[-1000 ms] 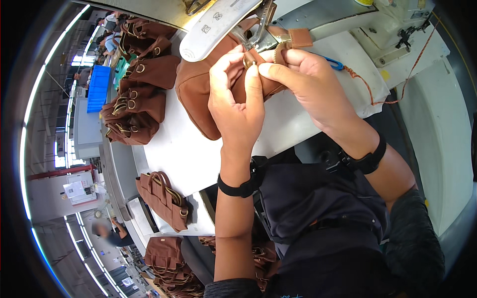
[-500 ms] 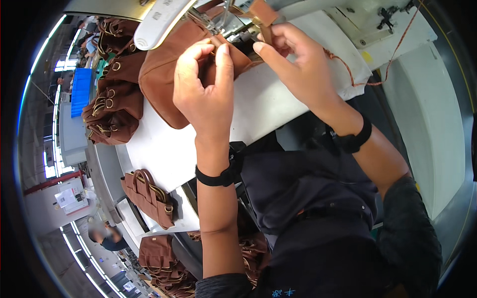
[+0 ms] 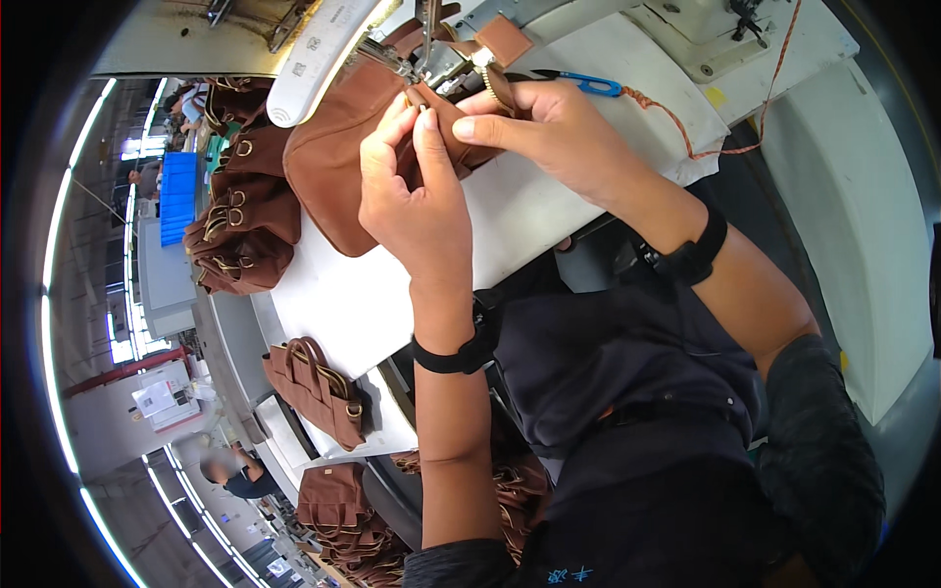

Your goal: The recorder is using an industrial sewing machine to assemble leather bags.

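A brown bag [image 3: 333, 167] lies under the presser foot [image 3: 431, 64] of a sewing machine. Thumb and forefinger of my left hand [image 3: 417, 191] pinch a small folded part at the bag's edge, just below the foot. My right hand [image 3: 564, 132] is closed on the bag's edge beside it, thumb pressed against the brown material; its other fingers are partly hidden. Above the right fingers, a gold-toothed zipper end [image 3: 487, 73] curls up, with a square brown tab [image 3: 504, 40] at its tip.
A white elongated machine light [image 3: 319, 64] hangs over the bag. Blue-handled snips [image 3: 598, 86] with an orange cord [image 3: 686, 142] lie on the right. More brown bags [image 3: 240, 225] are piled at left; another bag [image 3: 314, 387] sits nearer me. A person [image 3: 240, 475] is far off at lower left.
My right hand has moved left and down onto the bag's edge, close to the left hand. The blue-handled snips have come into sight. The view has shifted slightly.
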Motion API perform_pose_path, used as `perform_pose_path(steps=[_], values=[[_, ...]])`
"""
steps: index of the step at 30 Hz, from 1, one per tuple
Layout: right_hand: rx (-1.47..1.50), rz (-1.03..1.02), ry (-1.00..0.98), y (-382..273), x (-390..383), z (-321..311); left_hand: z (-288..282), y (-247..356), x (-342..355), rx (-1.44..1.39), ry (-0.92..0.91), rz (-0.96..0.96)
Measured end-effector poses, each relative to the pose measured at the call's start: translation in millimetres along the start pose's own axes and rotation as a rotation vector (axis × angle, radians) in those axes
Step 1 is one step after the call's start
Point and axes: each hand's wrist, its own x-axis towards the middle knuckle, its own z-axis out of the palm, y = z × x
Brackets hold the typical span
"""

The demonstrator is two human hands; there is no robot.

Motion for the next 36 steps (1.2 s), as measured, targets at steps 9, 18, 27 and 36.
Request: perform_pose_path(steps=[9,18,27,36], values=[[0.047,0.079,0.036,-13.5,-5.2,11.2,3.7,0.1,1.0,-0.056,0.048,-0.009],[0.022,0.095,0.098,-11.9,0.5,14.0,1.2,-2.6,6.0,-0.074,0.035,-0.124],[-0.047,0.111,0.133,-19.8,10.3,20.8,5.7,-13.1,17.4,-0.176,0.034,-0.119],[-0.280,0.166,0.133,-38.9,19.3,18.4,-1.4,-18.8,38.7,-0.177,-0.037,-0.159]])
